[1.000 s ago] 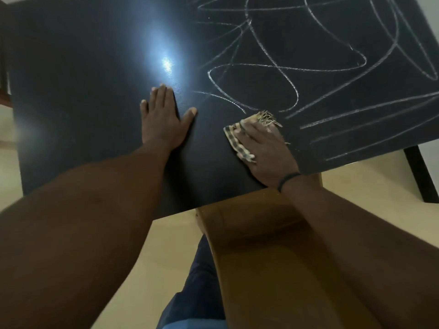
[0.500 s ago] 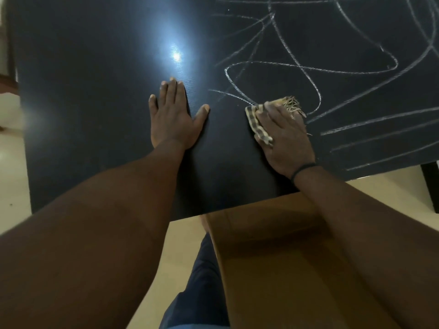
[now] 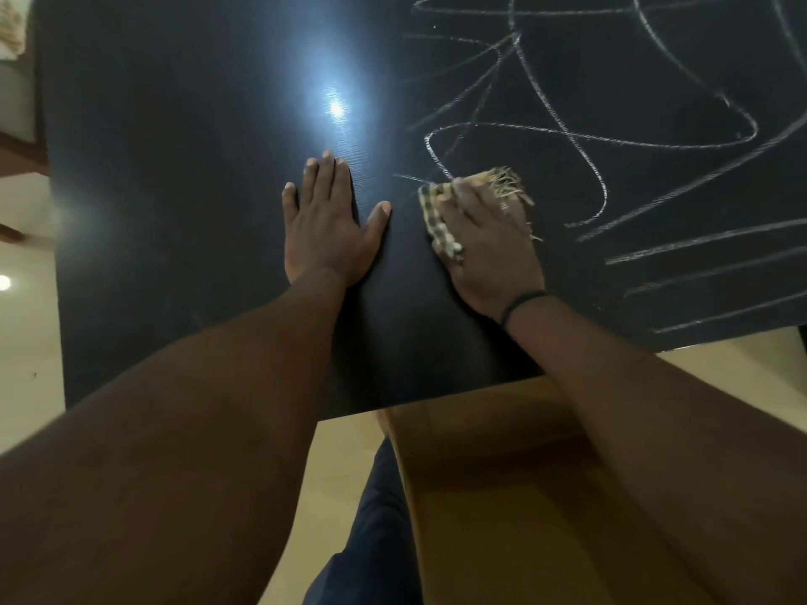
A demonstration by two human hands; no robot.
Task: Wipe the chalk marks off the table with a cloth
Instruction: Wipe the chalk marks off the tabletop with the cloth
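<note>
Dark surface [image 3: 183,211], seen from above; its far and right edges are cut off by the frame, and a bright glare spot lies near its middle. White chalk marks [image 3: 611,141], loops and long strokes, cover the right half and run out of view at the top and right; the left half shows none. Below the near edge, a brown chair back [image 3: 502,495] and a dark-clad leg [image 3: 375,517], both partly hidden by the forearms. Left hand [image 3: 325,224] lies palm-down on the bare part of the surface, fingers [image 3: 325,176] straight and close together, thumb spread, holding nothing. Right hand [image 3: 489,242], a dark band at the wrist, presses flat on a checked cloth [image 3: 436,216] at the left limit of the chalk marks; its fingers lie extended over the cloth, their tips blurred. Most of the cloth is hidden beneath the hand; only a checked left border and a frayed fringe at the far side show.
</note>
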